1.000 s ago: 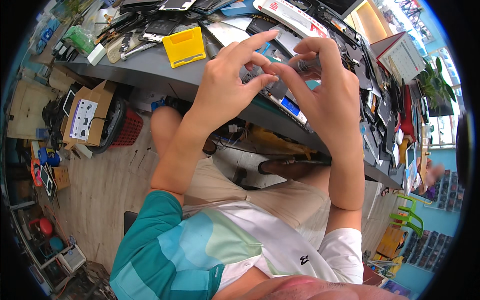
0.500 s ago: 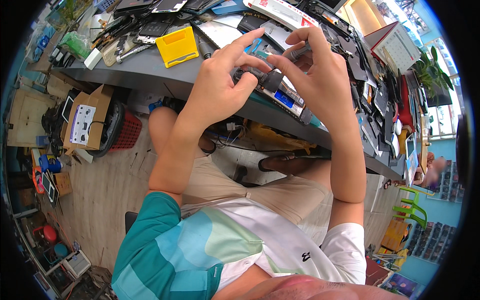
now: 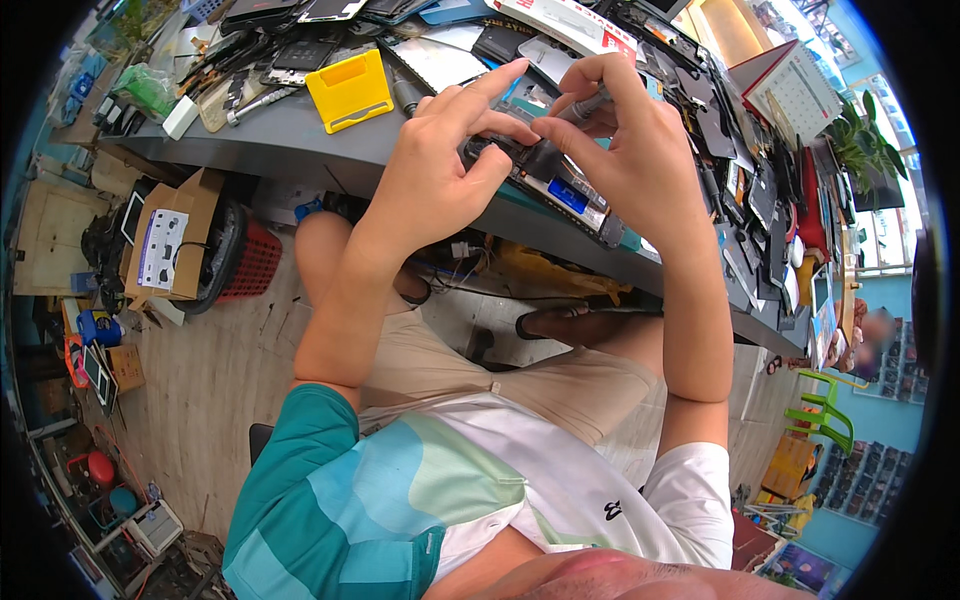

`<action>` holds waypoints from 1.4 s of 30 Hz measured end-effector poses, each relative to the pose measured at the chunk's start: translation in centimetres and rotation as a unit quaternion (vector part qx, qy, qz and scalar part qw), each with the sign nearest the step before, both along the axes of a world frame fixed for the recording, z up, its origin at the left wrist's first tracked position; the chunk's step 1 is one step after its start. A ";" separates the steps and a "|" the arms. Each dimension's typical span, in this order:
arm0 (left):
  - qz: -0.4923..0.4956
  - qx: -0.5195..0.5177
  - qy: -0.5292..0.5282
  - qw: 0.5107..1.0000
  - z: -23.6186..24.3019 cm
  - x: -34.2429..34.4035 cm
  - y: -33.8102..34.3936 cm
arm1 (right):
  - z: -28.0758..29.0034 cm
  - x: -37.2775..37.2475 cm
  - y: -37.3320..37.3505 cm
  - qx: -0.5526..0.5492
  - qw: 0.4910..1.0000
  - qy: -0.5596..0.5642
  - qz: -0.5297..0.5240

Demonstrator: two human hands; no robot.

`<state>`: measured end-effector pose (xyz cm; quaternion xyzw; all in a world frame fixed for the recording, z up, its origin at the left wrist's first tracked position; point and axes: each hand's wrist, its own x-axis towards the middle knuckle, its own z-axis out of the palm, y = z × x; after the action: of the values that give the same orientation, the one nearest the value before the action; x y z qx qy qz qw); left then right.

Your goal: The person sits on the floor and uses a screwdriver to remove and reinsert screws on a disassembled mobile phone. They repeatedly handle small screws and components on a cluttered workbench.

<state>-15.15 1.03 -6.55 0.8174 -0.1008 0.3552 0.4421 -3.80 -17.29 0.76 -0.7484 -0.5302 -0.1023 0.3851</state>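
Over the workbench, my right hand is closed round a grey ribbed-handled screwdriver, thumb and fingers pinching it. Its tip is hidden behind the fingers. My left hand curls its thumb and a finger at the dark end of an opened electronic device, while its index finger stretches forward. A blue-labelled part shows in the device, which lies by the bench's front edge. Just left of my left hand are a yellow plastic stand and a grey handled tool.
Piled phone parts and dark panels crowd the grey bench. A white-and-red box lies behind my hands. A desk calendar stands at right. On the floor at left are a cardboard box and a red basket.
My right hand has shifted slightly left with the screwdriver, which now sits a little lower. The left hand holds nearly the same pose. The view has tilted slightly.
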 end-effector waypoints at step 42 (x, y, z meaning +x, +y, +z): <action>0.115 -0.160 -0.053 0.979 -1.2 0.8 1.9 | 2.5 -0.9 1.4 -0.184 0.965 -0.116 -0.149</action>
<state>-14.33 2.98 -7.73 0.7221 0.0287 0.4578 0.5178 -4.70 -15.93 3.22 -0.8599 -0.4635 -0.1455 0.1566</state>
